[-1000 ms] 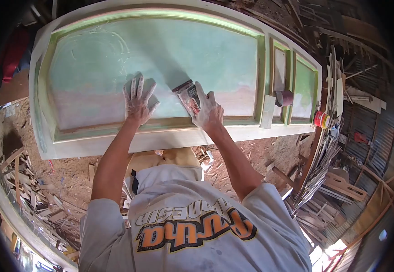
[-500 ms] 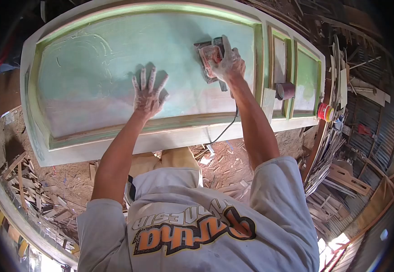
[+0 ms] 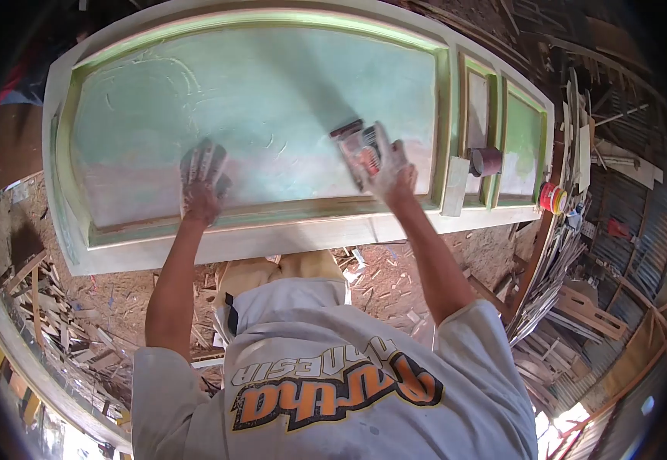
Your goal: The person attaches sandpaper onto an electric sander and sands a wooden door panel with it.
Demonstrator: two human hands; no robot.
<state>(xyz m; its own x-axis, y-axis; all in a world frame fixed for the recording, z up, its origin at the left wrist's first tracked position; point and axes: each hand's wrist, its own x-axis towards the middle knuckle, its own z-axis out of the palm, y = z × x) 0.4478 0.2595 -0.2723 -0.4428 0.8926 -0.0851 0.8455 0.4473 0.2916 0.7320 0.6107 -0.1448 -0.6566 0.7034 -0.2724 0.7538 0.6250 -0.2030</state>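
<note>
A large panelled wooden door (image 3: 272, 100) with pale green, dusty filler on its face lies flat in front of me. Toward its right part, my right hand (image 3: 391, 180) grips a red and black electric sander (image 3: 363, 157), whose pad rests against the big panel. My left hand (image 3: 204, 184), dusty and somewhat blurred, lies on the left part of the same panel with its fingers stretched out, holding nothing. A roll of brown sandpaper (image 3: 485, 162) sits on the door's right section, beside a flat pale strip (image 3: 455, 186).
A red and yellow can (image 3: 552, 197) stands at the door's right end. Wood scraps and shavings cover the floor (image 3: 395, 284). Stacked timber strips (image 3: 552, 284) lean along the right, near corrugated metal sheets (image 3: 648, 230). More offcuts (image 3: 57, 307) lie at the left.
The sander and my right hand have come down the panel, closer to me. My left hand has slid left and a little toward me. The cord below the sander no longer shows.
</note>
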